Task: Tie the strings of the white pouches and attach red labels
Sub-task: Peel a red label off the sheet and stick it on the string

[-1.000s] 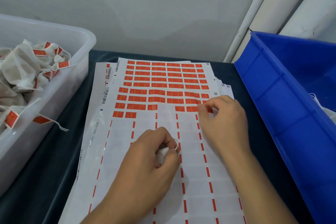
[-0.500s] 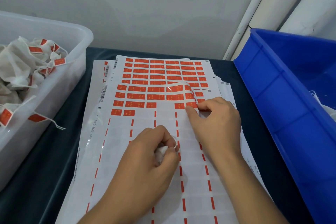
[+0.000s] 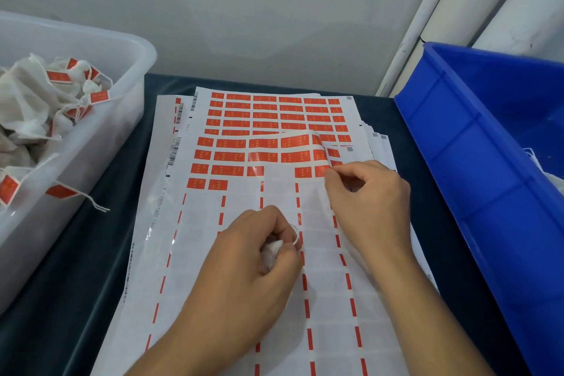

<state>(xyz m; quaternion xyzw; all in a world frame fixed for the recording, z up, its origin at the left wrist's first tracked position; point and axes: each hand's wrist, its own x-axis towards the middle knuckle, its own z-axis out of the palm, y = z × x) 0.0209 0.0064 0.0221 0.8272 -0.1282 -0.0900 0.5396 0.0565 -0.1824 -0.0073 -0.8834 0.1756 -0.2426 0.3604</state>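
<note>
Right hand (image 3: 366,201) pinches a thin, limp red label (image 3: 320,170) at its corner; left hand (image 3: 256,256) grips a soft white pouch (image 3: 272,249).

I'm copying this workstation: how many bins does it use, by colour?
Translucent white bin: 1
Blue bin: 1
Total: 2

the clear tub (image 3: 134,94) walls in the left side and the blue crate (image 3: 457,192) the right; between them the label sheets (image 3: 213,253) lie flat on the bench (image 3: 76,299), open from above.
</note>
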